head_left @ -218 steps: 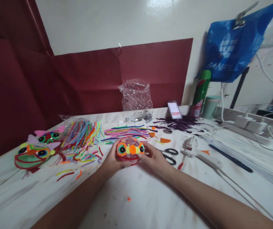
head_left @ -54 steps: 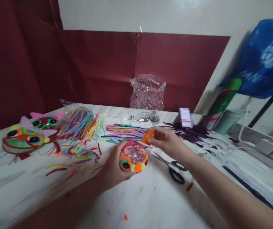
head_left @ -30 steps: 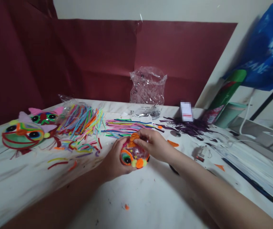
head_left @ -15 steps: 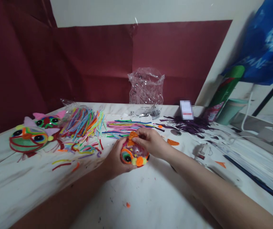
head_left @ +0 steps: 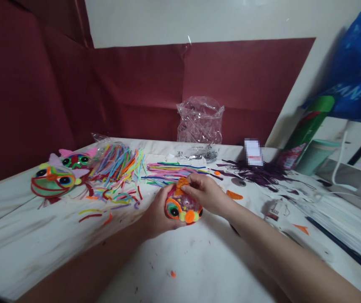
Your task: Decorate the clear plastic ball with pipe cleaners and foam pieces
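My left hand [head_left: 159,213] is wrapped round the left side of a small round craft animal [head_left: 189,204]. It has a see-through pinkish body, big eyes ringed in orange, yellow cheeks and an orange nose. At its top stands an orange ridged ear-shaped piece [head_left: 183,185], pinched between the fingers and thumb of my right hand [head_left: 206,190]. The piece touches the body's upper edge; whether it is stuck there I cannot tell. A similar orange piece [head_left: 234,195] lies on the table to the right.
Two finished-looking craft animals, one green-faced [head_left: 50,186], stand at the left. Colourful pipe cleaners [head_left: 117,164] spill from a bag, with cut bits in front. Purple strands [head_left: 262,170], a small glue bottle [head_left: 275,209] and a dark pen-like rod [head_left: 341,242] lie on the right.
The whole view has shifted, so everything sits slightly further right and lower. Both hands keep the same hold on the craft animal and the orange piece.
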A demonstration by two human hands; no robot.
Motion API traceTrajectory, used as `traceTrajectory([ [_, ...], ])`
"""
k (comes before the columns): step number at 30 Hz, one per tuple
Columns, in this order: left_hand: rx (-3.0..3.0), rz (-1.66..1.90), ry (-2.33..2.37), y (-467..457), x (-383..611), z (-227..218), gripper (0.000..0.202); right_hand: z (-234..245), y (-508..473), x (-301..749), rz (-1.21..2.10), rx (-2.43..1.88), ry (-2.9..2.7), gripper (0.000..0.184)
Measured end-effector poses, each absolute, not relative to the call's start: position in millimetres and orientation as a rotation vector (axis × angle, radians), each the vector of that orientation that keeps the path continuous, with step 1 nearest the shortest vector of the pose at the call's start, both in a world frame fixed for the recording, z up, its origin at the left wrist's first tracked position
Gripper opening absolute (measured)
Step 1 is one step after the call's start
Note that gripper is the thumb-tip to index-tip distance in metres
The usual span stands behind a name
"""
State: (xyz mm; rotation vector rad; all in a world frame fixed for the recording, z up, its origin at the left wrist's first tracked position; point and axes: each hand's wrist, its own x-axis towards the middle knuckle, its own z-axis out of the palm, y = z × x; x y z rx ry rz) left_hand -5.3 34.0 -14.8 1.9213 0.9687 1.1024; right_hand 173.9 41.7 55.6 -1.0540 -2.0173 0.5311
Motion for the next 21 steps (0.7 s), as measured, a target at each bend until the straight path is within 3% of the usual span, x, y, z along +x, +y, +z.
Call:
traceTrajectory([
  [9, 1.936, 1.123, 0.952, 32.9, -3.6, -15.5, 0.099, 57.1, 43.1, 177.7, 0.755, -1.042, -1.768, 0.020],
  [21, 1.964, 1.137, 0.973, 32.8, -1.9, -18.2, 0.099, 56.2, 38.6, 173.5, 0.430, -1.058, -2.076, 0.016],
])
